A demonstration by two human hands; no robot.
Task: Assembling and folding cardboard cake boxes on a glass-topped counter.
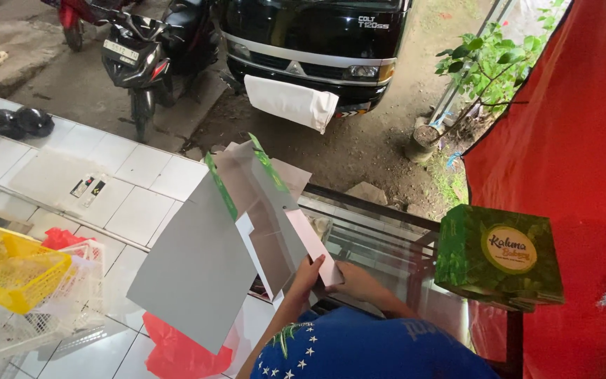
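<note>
A half-folded cardboard box (205, 253), grey inside with green printed edges, is held up over a glass display case (380, 242). My left hand (306, 272) grips the lower edge of a side panel beside a white flap (313, 245). From the other side, my right hand (355, 279) pinches the bottom end of that same flap. Both forearms rise from my blue star-patterned shirt (366, 347) at the bottom of the view. A finished green box (499, 256) with a round yellow label stands on the case to the right, apart from my hands.
A red cloth (576, 175) hangs at the right. Lower left hold a yellow basket (15, 270), a white basket (50, 316) and a red plastic bag (177, 351) on white tiles. Beyond stand a motorcycle (138, 63), a black truck (317, 35) and a small plant (489, 67).
</note>
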